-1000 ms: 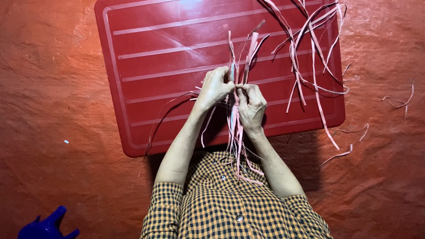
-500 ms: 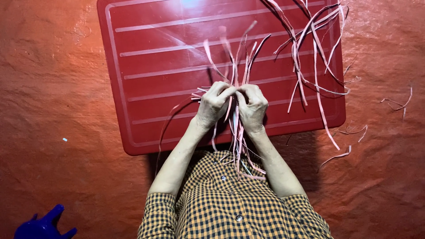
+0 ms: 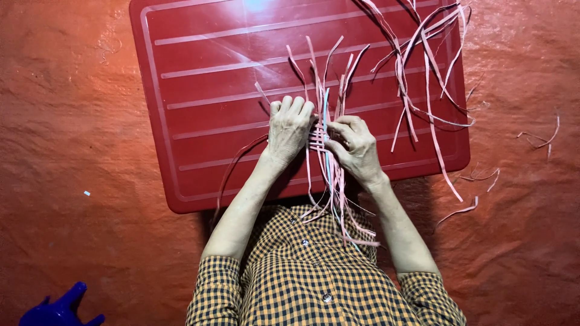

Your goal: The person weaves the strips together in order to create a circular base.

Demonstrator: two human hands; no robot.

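Since half a second ago the left hand (image 3: 290,128) has flattened: its fingers, then curled against the right hand's, now lie spread over the strips (image 3: 326,142), pressing them down on the board (image 3: 199,90). The loose ends that fanned out and blurred above the hands have settled into a tighter upright sheaf.

The right hand (image 3: 353,148) is closed on the strips, thumb and fingers pinching a small woven patch of crossing pink bands just beside the left hand's fingertips. One pale blue strip runs down through the middle of the pink ones. The left hand is not gripping; it rests open, palm down, on the left side of the bundle.

The strips sit at the middle of the board's near half. Their upper ends rise toward the far edge, their lower ends trail over the near edge and onto the checked shirt (image 3: 314,284). One long strip curves off the left side down past the left forearm.

A second heap of spare strips (image 3: 423,66) lies at the board's far right corner, some hanging over its right edge. A few scraps (image 3: 538,137) lie on the orange mat (image 3: 72,151) to the right. A blue object (image 3: 57,309) shows at the near left corner of the mat.
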